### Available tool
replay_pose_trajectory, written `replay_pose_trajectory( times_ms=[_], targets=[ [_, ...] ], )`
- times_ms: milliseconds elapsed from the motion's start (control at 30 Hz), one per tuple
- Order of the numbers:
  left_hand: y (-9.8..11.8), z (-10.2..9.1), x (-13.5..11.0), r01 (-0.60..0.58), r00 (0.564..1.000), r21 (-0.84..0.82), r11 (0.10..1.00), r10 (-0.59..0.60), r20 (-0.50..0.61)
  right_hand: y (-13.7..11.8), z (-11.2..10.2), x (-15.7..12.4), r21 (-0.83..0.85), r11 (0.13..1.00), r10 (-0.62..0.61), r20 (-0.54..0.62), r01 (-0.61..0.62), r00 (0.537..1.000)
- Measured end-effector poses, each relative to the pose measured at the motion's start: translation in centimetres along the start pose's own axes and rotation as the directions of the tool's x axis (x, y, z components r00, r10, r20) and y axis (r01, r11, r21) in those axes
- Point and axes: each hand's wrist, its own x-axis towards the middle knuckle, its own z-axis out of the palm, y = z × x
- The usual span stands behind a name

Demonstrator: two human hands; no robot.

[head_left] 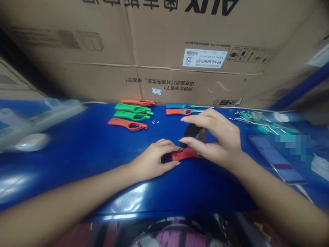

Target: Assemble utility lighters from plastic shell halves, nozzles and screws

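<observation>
A red gas lighter (186, 154) lies on the blue table in front of me. My left hand (158, 157) is closed on its left end, thumb below and fingers above. My right hand (218, 137) is curled around a short screwdriver (191, 133) with a black and yellow handle. Its thin shaft slants down to the lighter's left part. The thumb and index finger stand apart at the handle, and the other fingers are partly hidden. The right hand covers the lighter's right end.
Several orange and green lighter shells (132, 115) lie at back left, near tiny white pieces (155, 122). Blue and orange lighters with metal rods (180, 111) lie behind my right hand. Teal-ended parts (264, 121) and a phone (276, 159) are right. A large cardboard box (159, 44) stands behind.
</observation>
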Motion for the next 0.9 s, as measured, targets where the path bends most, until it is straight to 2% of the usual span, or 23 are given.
replay_pose_trajectory(
  times_ms=[67,167,233,300,367,400,500,533,600,667,700,767,833,900],
  targets=[
    [0.08,0.0,0.03,0.005,1.0,0.001,1.0,-0.005,-0.004,-0.04,0.03,-0.05,0.085,0.994,0.063,0.067,-0.068,0.996],
    [0.11,0.04,0.04,0.002,1.0,0.004,1.0,-0.002,-0.009,-0.05,0.2,-0.13,0.283,0.927,0.186,0.226,-0.248,0.956],
    [0.05,0.08,0.03,0.0,1.0,0.004,1.0,0.0,-0.012,0.1,0.34,-0.16,0.276,0.932,0.192,0.18,-0.237,0.965],
    [0.0,0.12,0.03,-0.002,1.0,-0.001,1.0,0.002,-0.018,0.27,0.39,-0.15,0.159,0.977,0.133,0.055,-0.14,0.99],
    [-0.02,0.13,0.03,-0.005,1.0,-0.004,1.0,0.004,-0.022,0.32,0.33,-0.11,0.071,0.995,0.067,0.0,-0.067,0.998],
    [-0.02,0.13,0.03,-0.003,1.0,-0.003,1.0,0.003,-0.021,0.27,0.26,-0.09,0.085,0.994,0.072,0.016,-0.073,0.997],
    [0.0,0.09,0.01,-0.002,1.0,0.0,1.0,0.002,-0.017,0.04,0.03,-0.03,0.267,0.941,0.168,0.166,-0.208,0.972],
    [0.0,0.08,-0.01,-0.002,1.0,-0.001,1.0,0.002,-0.014,-0.01,-0.02,-0.01,0.299,0.926,0.181,0.184,-0.23,0.966],
    [0.0,0.06,-0.04,-0.002,1.0,-0.003,1.0,0.002,-0.012,-0.06,-0.08,0.04,0.252,0.954,0.141,0.108,-0.164,0.984],
    [0.03,0.03,-0.04,0.001,1.0,-0.005,1.0,-0.001,-0.012,-0.07,-0.08,0.08,0.114,0.992,0.059,-0.009,-0.058,0.998],
    [0.05,0.01,-0.03,0.003,1.0,-0.005,1.0,-0.003,-0.011,-0.09,-0.07,0.08,0.07,0.997,0.04,-0.024,-0.038,0.999],
    [0.1,-0.03,0.02,0.001,1.0,-0.002,1.0,-0.001,-0.008,-0.17,-0.05,0.04,0.11,0.99,0.084,0.042,-0.088,0.996],
    [0.12,-0.05,0.06,-0.002,1.0,-0.001,1.0,0.002,-0.007,-0.23,0.01,-0.04,0.219,0.955,0.171,0.148,-0.201,0.974],
    [0.1,-0.05,0.07,-0.001,1.0,-0.006,1.0,0.001,-0.009,-0.16,0.09,-0.11,0.24,0.947,0.183,0.146,-0.214,0.972]
  ],
)
